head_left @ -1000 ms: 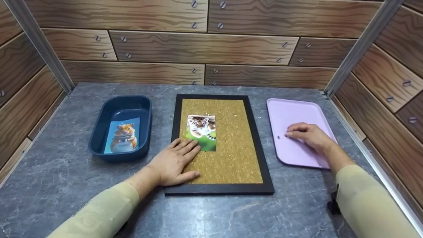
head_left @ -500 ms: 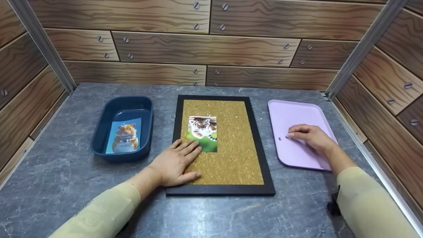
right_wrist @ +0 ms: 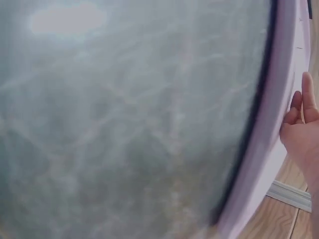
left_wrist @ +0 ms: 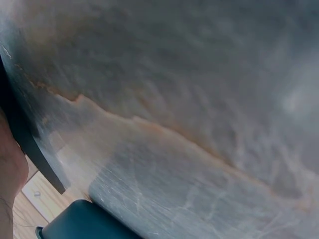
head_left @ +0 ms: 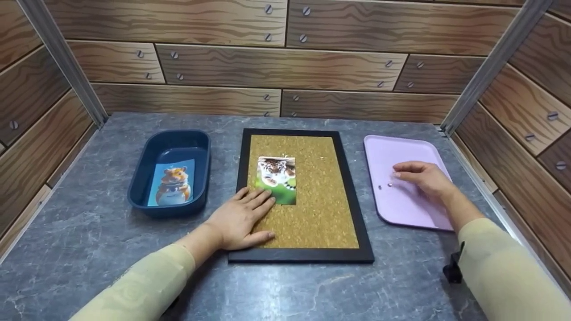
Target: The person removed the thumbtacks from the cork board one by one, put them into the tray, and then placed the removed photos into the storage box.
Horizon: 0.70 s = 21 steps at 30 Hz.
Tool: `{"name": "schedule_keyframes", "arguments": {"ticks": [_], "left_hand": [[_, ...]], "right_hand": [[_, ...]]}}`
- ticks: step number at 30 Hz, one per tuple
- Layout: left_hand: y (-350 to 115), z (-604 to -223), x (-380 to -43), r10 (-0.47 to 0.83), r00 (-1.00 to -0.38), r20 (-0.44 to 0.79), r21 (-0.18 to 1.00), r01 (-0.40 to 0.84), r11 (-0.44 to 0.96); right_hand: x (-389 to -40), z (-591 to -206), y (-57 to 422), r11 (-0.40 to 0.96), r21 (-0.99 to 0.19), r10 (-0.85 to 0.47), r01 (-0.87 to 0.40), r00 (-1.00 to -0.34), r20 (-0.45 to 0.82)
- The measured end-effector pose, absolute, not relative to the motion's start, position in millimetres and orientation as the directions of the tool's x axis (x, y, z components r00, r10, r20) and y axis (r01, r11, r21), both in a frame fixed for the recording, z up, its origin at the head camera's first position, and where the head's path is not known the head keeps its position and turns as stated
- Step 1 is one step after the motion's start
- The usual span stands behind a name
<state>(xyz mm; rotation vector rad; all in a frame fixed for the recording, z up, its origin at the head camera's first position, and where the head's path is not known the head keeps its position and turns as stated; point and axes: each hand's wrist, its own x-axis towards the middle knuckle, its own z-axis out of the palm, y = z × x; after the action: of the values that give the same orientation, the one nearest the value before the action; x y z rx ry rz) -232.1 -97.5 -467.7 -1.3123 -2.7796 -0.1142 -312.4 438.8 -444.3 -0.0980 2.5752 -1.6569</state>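
My left hand [head_left: 243,220] lies flat with spread fingers on the left side of a black-framed cork board [head_left: 328,200]; its fingertips reach the lower left of a tiger picture card [head_left: 283,194]. Over the lilac tray [head_left: 401,149], my right hand [head_left: 426,178] has thumb and forefinger tips close together; I cannot tell whether something tiny sits between them. Two small dark, shiny bits [head_left: 390,184] lie on the tray just below and left of those fingertips. In the right wrist view the right hand [right_wrist: 301,129] shows at the tray's edge.
Left of the board stands a deep blue bin [head_left: 134,196] with a hamster picture card [head_left: 174,185] in it. White specks lie on the cork above the tiger card. Wood-patterned walls [head_left: 223,67] enclose the grey marbled tabletop [head_left: 290,294] at the back and sides.
My right hand has lifted slightly up and away from the two small bits, which now show apart from its fingertips. The left hand stays on the board. The head view has shifted slightly.
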Motion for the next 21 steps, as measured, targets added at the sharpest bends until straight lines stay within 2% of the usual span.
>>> {"name": "schedule_keyframes", "arguments": {"ticks": [8, 21], "left_hand": [[-95.6, -469.1, -232.5, 0.773, -0.626, 0.104, 0.028, 0.779, 0.627], [-96.3, -468.6, -232.6, 0.766, -0.636, 0.099, 0.041, 0.771, 0.635]], "right_hand": [[-320.6, -420.6, 425.9, 0.437, -0.897, -0.095, -0.071, -0.995, 0.033], [-335.6, -396.3, 376.9, 0.369, -0.920, -0.143, -0.132, -0.986, 0.084]]}}
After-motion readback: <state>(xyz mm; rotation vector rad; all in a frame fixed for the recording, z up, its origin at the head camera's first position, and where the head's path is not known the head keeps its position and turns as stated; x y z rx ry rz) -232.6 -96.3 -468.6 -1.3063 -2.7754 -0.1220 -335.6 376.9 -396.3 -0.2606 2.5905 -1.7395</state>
